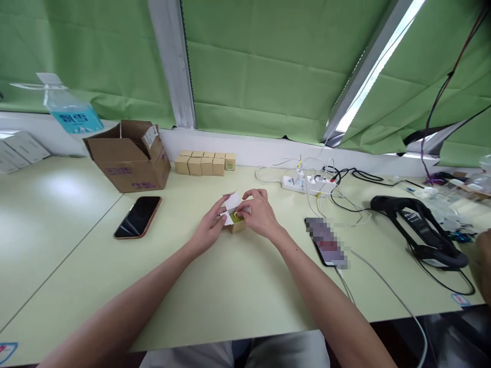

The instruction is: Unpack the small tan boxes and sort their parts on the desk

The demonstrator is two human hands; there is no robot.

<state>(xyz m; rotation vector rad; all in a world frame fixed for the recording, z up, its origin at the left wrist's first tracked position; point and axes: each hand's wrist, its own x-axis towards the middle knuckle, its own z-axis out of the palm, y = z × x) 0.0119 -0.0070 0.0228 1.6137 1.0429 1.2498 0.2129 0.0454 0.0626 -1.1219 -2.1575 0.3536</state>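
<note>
A small kraft cardboard box (238, 226) stands on the table in front of me with its white-lined flaps (232, 202) raised. My left hand (210, 225) grips its left side, thumb and fingers on the flaps. My right hand (259, 212) is at the top right of the opening, thumb and index finger pinched together over it. Something yellow-green (235, 219) shows inside the box. The right fingertips hide what they pinch, if anything.
Several small kraft boxes (202, 166) stand in rows by the wall, right of an open carton (130, 166). A phone (138, 217) lies left. To the right are a power strip (309, 184), another phone (326, 241), cables and a black headset (420, 232). Someone's arm (484, 260) shows far right.
</note>
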